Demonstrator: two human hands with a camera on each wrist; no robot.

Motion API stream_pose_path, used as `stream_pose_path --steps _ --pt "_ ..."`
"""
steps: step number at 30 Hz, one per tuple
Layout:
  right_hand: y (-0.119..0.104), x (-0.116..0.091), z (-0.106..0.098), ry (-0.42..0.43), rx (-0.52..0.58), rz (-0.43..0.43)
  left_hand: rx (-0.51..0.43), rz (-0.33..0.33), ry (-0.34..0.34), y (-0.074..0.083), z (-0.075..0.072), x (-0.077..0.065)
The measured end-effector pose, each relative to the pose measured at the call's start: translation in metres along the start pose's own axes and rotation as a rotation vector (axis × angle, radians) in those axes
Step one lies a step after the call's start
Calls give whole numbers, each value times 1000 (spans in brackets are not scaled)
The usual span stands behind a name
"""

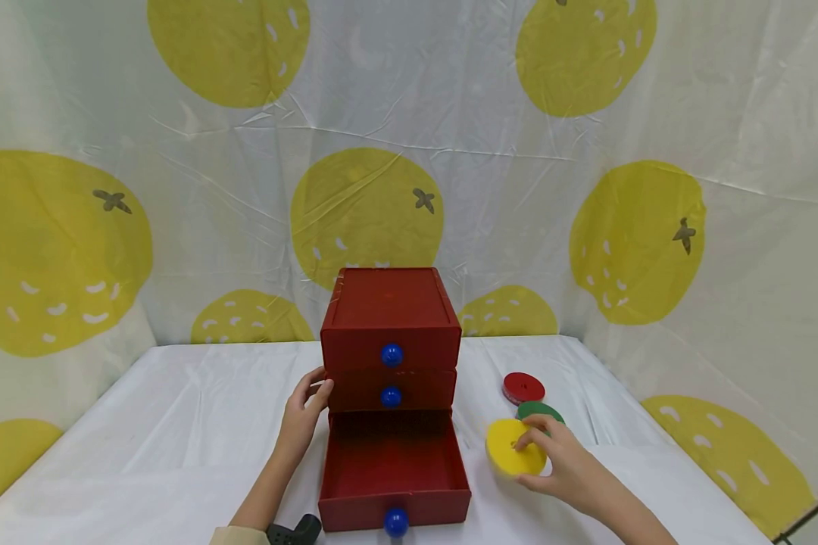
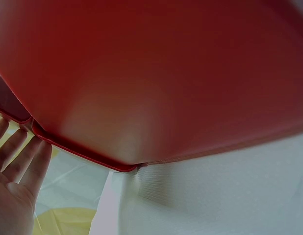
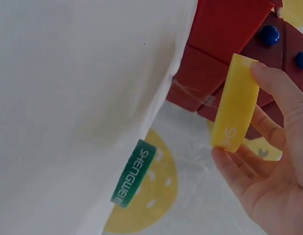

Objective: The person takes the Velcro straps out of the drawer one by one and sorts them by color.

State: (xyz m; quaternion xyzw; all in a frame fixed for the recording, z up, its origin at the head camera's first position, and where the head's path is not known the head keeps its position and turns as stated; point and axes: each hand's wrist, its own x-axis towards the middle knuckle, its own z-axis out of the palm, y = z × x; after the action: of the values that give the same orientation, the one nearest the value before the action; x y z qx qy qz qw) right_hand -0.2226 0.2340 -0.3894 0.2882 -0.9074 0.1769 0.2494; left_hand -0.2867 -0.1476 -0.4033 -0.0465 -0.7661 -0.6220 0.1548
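Observation:
A red drawer cabinet (image 1: 391, 303) with blue knobs stands in the middle of the table, its bottom drawer (image 1: 395, 462) pulled out and bare inside. My left hand (image 1: 307, 412) rests its fingers against the cabinet's left side; the left wrist view shows those fingers (image 2: 24, 156) fairly straight at a red edge. To the right of the drawer, my right hand (image 1: 566, 469) pinches a yellow roll of tape (image 1: 507, 448) by its rim, lifted off the cloth in the right wrist view. Behind it lie a green roll of tape (image 1: 538, 410), partly hidden, and a red one (image 1: 523, 387).
White cloth (image 1: 211, 424) covers the table. A curtain (image 1: 491, 197) printed with yellow fruit hangs behind and at both sides. A dark strap with a black device (image 1: 296, 530) sits on the left wrist. At the lower right is a thin dark rod (image 1: 807, 515).

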Motion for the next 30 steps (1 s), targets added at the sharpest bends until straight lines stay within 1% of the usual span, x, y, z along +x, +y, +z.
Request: stream_pose_path --steps 4,7,11,12,15,21,24,30 --pt "7 -4 -4 -55 16 46 -9 -18 -10 3 -1 -1" --pt "11 -4 -8 -131 35 125 -18 -25 -13 5 -1 -1" --pt "14 -6 -13 -227 59 225 -18 -13 -11 3 -1 -1" --pt "15 -6 -13 -241 59 239 -19 -11 -10 3 -1 -1" --pt "20 -9 -14 -258 68 245 -22 -10 -8 2 0 -1" --pt "31 -13 -13 -320 88 308 -3 -16 -9 2 -1 -3" --pt "36 -16 -14 -344 90 314 1 -19 -10 2 0 -3" --pt "45 -22 -12 -360 70 354 8 -15 -2 2 0 -2"
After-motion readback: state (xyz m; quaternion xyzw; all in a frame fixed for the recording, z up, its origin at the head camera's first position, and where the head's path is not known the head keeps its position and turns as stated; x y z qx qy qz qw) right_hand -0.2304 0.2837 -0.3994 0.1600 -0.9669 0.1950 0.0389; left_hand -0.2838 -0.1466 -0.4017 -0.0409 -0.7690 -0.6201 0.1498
